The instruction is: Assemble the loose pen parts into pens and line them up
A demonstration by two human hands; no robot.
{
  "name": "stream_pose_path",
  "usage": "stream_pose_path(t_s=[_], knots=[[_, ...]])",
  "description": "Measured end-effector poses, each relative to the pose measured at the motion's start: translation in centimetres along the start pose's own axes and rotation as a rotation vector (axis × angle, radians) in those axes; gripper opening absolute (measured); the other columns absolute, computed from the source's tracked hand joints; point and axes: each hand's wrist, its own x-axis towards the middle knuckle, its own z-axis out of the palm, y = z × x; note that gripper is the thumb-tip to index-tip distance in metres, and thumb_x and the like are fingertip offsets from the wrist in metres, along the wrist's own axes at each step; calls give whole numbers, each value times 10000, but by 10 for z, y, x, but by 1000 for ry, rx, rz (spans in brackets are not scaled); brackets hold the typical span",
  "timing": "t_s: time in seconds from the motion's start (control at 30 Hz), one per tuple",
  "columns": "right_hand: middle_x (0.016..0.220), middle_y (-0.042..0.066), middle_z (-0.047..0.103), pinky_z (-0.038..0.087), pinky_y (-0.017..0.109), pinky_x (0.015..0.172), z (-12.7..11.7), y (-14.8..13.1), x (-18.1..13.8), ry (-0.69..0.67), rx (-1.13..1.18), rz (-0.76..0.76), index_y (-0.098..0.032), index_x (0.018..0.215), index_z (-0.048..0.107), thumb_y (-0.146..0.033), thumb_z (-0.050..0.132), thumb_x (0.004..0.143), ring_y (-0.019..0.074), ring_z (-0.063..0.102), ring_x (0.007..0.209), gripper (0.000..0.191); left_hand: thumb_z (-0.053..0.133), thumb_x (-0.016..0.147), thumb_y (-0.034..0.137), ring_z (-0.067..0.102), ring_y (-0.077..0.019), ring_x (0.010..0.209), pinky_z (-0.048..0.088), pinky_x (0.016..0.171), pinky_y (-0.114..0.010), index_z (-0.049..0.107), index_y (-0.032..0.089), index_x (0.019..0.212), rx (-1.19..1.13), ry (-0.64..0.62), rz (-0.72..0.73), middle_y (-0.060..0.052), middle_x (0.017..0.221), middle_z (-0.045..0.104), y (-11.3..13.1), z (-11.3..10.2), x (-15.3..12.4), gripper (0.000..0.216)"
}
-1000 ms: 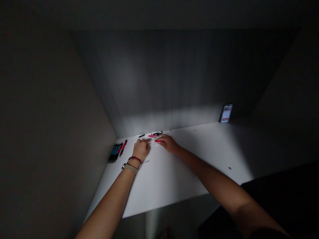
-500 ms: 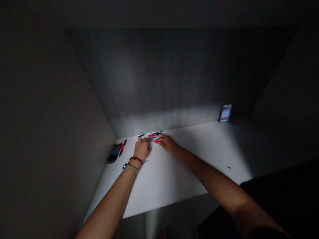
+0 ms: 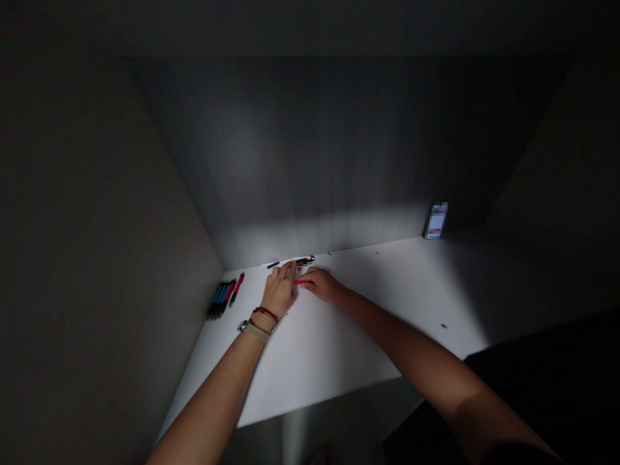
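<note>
My right hand [image 3: 321,284] pinches a pink-red pen barrel [image 3: 303,281] just above the white tabletop. The barrel's left end comes close to my left hand [image 3: 279,289]; whether they touch I cannot tell. My left hand has its fingers stretched forward and apart, toward the loose pen parts at the back. Its fingertips partly cover a pink piece [image 3: 301,264] there. Black pen parts [image 3: 306,259] lie just beyond, and a separate black piece [image 3: 273,265] is to their left. By my left wrist a thin piece [image 3: 285,314] shows in part.
Several blue and red pens [image 3: 221,299] lie in a row by the left wall, with one red and black pen [image 3: 237,289] beside them. A phone [image 3: 436,221] leans on the back panel at right. A small dark round spot [image 3: 444,326] marks the white tabletop [image 3: 339,349].
The white stretch between my hands no longer shows. My right hand has moved slightly left and nearer with the pink-red barrel. My left fingers have reached forward over the pink piece.
</note>
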Motion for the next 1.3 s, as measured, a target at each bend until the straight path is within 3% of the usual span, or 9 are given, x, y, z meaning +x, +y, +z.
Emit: stream_pose_path(t_s=[0.17, 0.43, 0.63, 0.8, 0.9, 0.97, 1.07, 1.17, 1.3], knots=[[743, 26, 624, 389, 258, 722, 5, -7, 2, 31, 77, -32, -150, 678, 628, -78, 627, 873, 155, 530, 751, 207, 531, 726, 50, 503, -326, 1230, 453, 929, -424, 153, 120, 1624, -48, 4, 58, -176, 1566, 417, 13, -4, -2, 977], [603, -42, 563, 321, 214, 562, 16, -6, 0, 21, 390, 175, -170, 672, 521, -39, 552, 785, 107, 485, 580, 176, 555, 663, 79, 458, -343, 1320, 442, 997, -450, 157, 98, 1611, -145, -9, 134, -187, 1588, 376, 12, -5, -2, 1028], [579, -32, 580, 386, 208, 535, 26, -4, 1, 8, 626, 243, -180, 653, 523, -120, 604, 783, 111, 539, 552, 165, 603, 696, 158, 428, -352, 1380, 402, 1081, -474, 247, 111, 1588, -192, -13, 148, -180, 1592, 383, 14, -13, 0, 961], [574, -40, 600, 460, 226, 499, 28, -2, 5, 47, 829, 380, -159, 931, 686, -366, 710, 797, 108, 547, 480, 247, 589, 717, 138, 123, -384, 1551, 135, 1221, -599, 371, 202, 1540, -154, 208, -37, -126, 1639, 324, 8, -26, 1, 854], [611, -36, 625, 485, 223, 497, 22, 2, 6, 139, 890, 476, -155, 1050, 712, -429, 776, 733, 92, 557, 479, 424, 565, 802, 174, 274, -337, 1515, 241, 1216, -545, 439, 212, 1479, -370, 415, -226, -132, 1564, 437, -6, -21, 5, 689], [638, -29, 635, 495, 220, 503, 17, 4, 7, 216, 911, 515, -155, 1053, 719, -449, 790, 711, 86, 565, 493, 457, 578, 877, 279, 506, -290, 1360, 415, 1113, -463, 506, 203, 1395, -667, 495, -388, -153, 1429, 569, -13, -12, 9, 529], [670, -19, 642, 505, 226, 516, 12, 4, 8, 284, 891, 519, -154, 1080, 719, -463, 766, 735, 87, 570, 514, 465, 709, 819, 461, 704, -240, 991, 563, 788, -340, 598, 168, 1232, -1132, 346, -584, -147, 1153, 711, -14, -2, 11, 519], [691, -10, 649, 487, 227, 528, 12, 1, 8, 261, 802, 451, -160, 1109, 722, -459, 723, 791, 101, 573, 548, 436, 816, 693, 558, 706, -174, 747, 509, 578, -237, 655, 161, 1061, -1394, 196, -633, -87, 967, 737, -5, 1, 10, 565], [681, -6, 647, 449, 236, 587, 13, -7, 7, 247, 615, 313, -159, 1078, 739, -390, 698, 838, 118, 548, 598, 336, 878, 599, 564, 641, -126, 589, 412, 470, -177, 623, 149, 758, -1422, 232, -699, 3, 656, 632, 2, -1, 7, 513]])
